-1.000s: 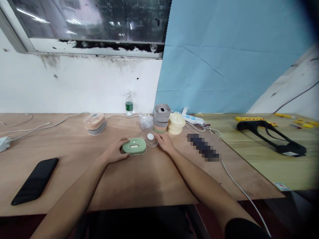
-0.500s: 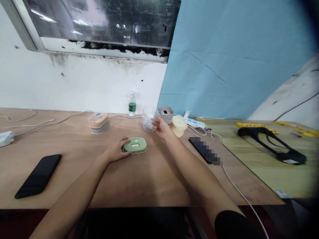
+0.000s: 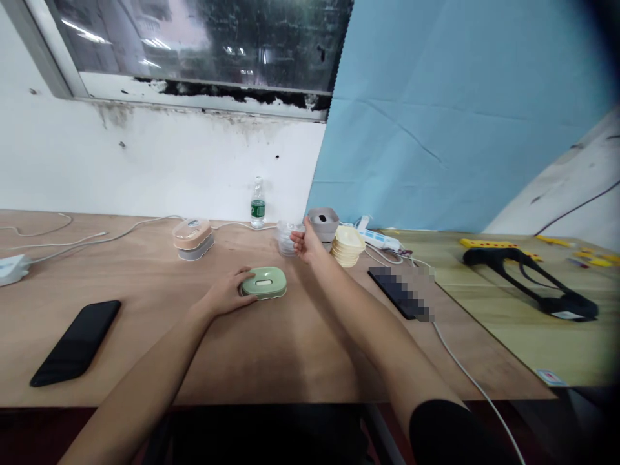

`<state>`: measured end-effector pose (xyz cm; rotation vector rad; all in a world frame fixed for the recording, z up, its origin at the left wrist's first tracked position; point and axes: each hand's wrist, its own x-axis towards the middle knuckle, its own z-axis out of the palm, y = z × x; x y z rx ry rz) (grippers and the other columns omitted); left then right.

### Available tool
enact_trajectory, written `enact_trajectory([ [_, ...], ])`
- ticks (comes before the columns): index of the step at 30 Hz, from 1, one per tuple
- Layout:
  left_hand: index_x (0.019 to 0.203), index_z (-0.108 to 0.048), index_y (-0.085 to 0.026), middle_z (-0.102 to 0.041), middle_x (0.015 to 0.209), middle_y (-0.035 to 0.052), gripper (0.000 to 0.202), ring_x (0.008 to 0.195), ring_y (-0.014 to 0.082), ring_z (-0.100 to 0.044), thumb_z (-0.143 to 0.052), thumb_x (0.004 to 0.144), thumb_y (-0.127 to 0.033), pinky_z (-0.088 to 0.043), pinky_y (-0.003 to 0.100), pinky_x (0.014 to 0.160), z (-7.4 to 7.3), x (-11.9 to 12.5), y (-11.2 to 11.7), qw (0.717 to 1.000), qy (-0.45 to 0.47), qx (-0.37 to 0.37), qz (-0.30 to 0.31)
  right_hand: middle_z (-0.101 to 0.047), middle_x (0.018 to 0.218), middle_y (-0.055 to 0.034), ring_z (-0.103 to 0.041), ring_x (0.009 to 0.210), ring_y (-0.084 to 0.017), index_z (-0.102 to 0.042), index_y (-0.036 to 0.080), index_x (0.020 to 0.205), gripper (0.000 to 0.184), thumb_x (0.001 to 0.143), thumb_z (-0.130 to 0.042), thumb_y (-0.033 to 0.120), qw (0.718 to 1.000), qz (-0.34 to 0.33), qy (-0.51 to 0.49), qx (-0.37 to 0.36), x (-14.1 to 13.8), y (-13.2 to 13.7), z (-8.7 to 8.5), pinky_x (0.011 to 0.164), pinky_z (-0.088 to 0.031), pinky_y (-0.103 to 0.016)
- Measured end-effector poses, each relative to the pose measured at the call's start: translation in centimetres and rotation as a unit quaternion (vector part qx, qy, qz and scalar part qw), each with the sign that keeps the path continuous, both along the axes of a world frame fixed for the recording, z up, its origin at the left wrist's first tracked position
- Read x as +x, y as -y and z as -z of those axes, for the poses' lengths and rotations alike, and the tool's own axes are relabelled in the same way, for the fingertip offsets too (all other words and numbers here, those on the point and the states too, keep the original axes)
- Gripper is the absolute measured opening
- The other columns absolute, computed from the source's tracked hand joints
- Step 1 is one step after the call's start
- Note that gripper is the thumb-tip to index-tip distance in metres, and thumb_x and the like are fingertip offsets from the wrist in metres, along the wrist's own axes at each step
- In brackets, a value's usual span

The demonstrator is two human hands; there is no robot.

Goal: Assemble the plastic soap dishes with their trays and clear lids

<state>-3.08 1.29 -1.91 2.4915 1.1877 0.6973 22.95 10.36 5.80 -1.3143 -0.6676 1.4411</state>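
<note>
My left hand [image 3: 231, 292] is closed around the left end of a light green oval box [image 3: 265, 284] with a slot in its top. The box rests flat on the table. Farther back, my right hand [image 3: 307, 243] is beside a stack of clear plastic covers [image 3: 287, 239], its thumb raised apart from the fingers. The fingertips are at the stack's right edge; whether they touch it is hard to see. Just behind that hand stand stacked grey oval pieces [image 3: 323, 223], and to its right a pile of cream-coloured oval pieces [image 3: 349, 245].
A peach-and-grey oval stack [image 3: 192, 237] and a water bottle [image 3: 258, 205] stand toward the wall. Phones lie at left [image 3: 76, 342] and right [image 3: 400, 294]. Cables run past a power strip [image 3: 380, 240]. On the adjoining table lies a black frame-like object [image 3: 527, 284].
A clear cover that my right hand held raised and tilted above the stack is now down on it. My right thumb has spread from the fingers. My left hand stays on the green box.
</note>
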Motion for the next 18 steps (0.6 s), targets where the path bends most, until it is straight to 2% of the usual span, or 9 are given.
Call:
enact_trajectory([
  [3, 0.129, -0.054, -0.02, -0.047, 0.137, 0.0121, 0.066, 0.12, 0.0298, -0.051, -0.063, 0.075, -0.056, -0.041, 0.041, 0.102, 0.0, 0.0, 0.0, 1.0, -0.002, -0.001, -0.001, -0.058, 0.049, -0.0006, -0.041, 0.032, -0.008, -0.055, 0.017, 0.073, 0.056, 0.082, -0.042, 0.071, 0.999, 0.013, -0.037, 0.01, 0.3, 0.8, 0.1, 0.031, -0.032, -0.021],
  [5, 0.131, -0.052, -0.02, -0.046, 0.138, 0.0119, 0.067, 0.121, 0.0296, -0.05, -0.062, 0.076, -0.057, -0.041, 0.041, 0.103, 0.0, 0.0, 0.0, 1.0, -0.001, -0.006, 0.001, -0.058, 0.051, 0.001, -0.04, 0.032, -0.007, -0.056, 0.017, 0.072, 0.05, 0.084, -0.046, 0.065, 0.998, 0.006, -0.024, 0.05, 0.5, 1.9, 0.8, 0.032, -0.029, -0.02],
  [7, 0.136, -0.046, -0.02, -0.044, 0.14, 0.0123, 0.075, 0.124, 0.0302, -0.047, -0.063, 0.074, -0.059, -0.039, 0.042, 0.104, -0.1, 0.1, 0.0, 1.0, 0.001, -0.006, -0.001, -0.059, 0.054, 0.0028, -0.04, 0.033, -0.006, -0.057, 0.018, 0.074, 0.044, 0.083, -0.051, 0.061, 0.993, -0.003, 0.025, 0.114, 0.8, 3.4, 2.2, 0.033, -0.026, -0.019],
  [9, 0.142, -0.037, -0.02, -0.04, 0.144, 0.0131, 0.09, 0.128, 0.0325, -0.043, -0.067, 0.068, -0.062, -0.037, 0.044, 0.105, 0.0, 0.2, 0.0, 1.0, -0.004, -0.003, -0.009, -0.06, 0.058, 0.003, -0.043, 0.036, -0.007, -0.058, 0.018, 0.078, 0.04, 0.08, -0.055, 0.058, 0.975, -0.019, 0.111, 0.19, 1.1, 5.2, 4.1, 0.036, -0.029, -0.02],
  [11, 0.145, -0.031, -0.02, -0.039, 0.145, 0.0135, 0.1, 0.128, 0.035, -0.042, -0.07, 0.064, -0.064, -0.036, 0.048, 0.105, 0.1, 0.3, -0.1, 1.0, -0.012, -0.009, -0.022, -0.064, 0.066, 0.0003, -0.052, 0.048, -0.01, -0.062, 0.018, 0.083, 0.04, 0.076, -0.06, 0.058, 0.938, -0.053, 0.223, 0.26, 1.5, 7.0, 6.0, 0.046, -0.04, -0.023],
  [13, 0.145, -0.03, -0.02, -0.042, 0.144, 0.0135, 0.101, 0.127, 0.0365, -0.043, -0.07, 0.063, -0.065, -0.035, 0.051, 0.105, 0.4, 0.3, -0.2, 0.999, -0.019, -0.022, -0.033, -0.069, 0.091, -0.0061, -0.063, 0.077, -0.018, -0.064, 0.019, 0.101, 0.048, 0.071, -0.068, 0.056, 0.872, -0.116, 0.342, 0.33, 1.8, 8.5, 7.4, 0.069, -0.05, -0.031],
  [16, 0.145, -0.031, -0.02, -0.045, 0.142, 0.0135, 0.1, 0.127, 0.037, -0.044, -0.069, 0.064, -0.064, -0.034, 0.052, 0.105, 0.7, 0.4, -0.4, 0.999, -0.015, -0.029, -0.042, -0.057, 0.129, -0.0115, -0.051, 0.118, -0.028, -0.053, 0.022, 0.13, 0.08, 0.061, -0.077, 0.054, 0.769, -0.216, 0.454, 0.395, 1.7, 9.5, 8.1, 0.098, -0.041, -0.044],
  [18, 0.146, -0.027, -0.021, -0.045, 0.142, 0.0136, 0.102, 0.127, 0.0365, -0.044, -0.069, 0.065, -0.063, -0.035, 0.052, 0.105, 0.7, 0.4, -0.3, 0.998, 0.003, -0.03, -0.047, -0.051, 0.137, -0.0122, -0.046, 0.125, -0.03, -0.045, 0.023, 0.138, 0.089, 0.061, -0.077, 0.055, 0.738, -0.253, 0.477, 0.404, 1.5, 9.5, 8.2, 0.104, -0.035, -0.047],
])
